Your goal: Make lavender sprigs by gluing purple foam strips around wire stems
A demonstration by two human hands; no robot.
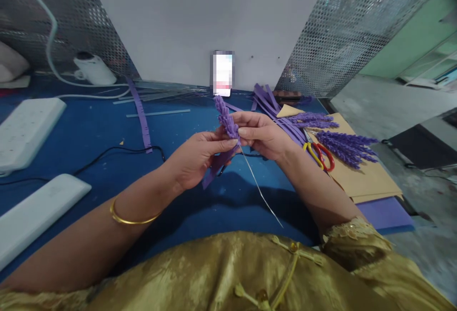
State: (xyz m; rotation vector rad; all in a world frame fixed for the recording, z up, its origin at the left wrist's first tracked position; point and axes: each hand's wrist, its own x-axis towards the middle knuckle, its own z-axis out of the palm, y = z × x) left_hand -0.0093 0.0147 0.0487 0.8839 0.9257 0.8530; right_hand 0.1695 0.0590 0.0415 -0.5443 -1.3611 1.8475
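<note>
A purple flower spike (225, 117) stands tilted between my two hands above the blue table. My left hand (200, 156) pinches its base with thumb and fingers, and a loose purple strip (214, 168) hangs below that hand. From the right, my right hand (262, 135) is closed on the spike's lower part, thumb against it. A thin wire stem (260, 192) runs from the base down toward my body. Some fingertips are hidden behind the spike.
Red and yellow scissors (323, 156) and finished purple flowers (350, 148) lie on brown paper (371, 182) at right. Purple strips (266, 99) lie behind my right hand. A phone (223, 73) leans at the back. White power strips (28, 130) and a black cable (107, 151) are left.
</note>
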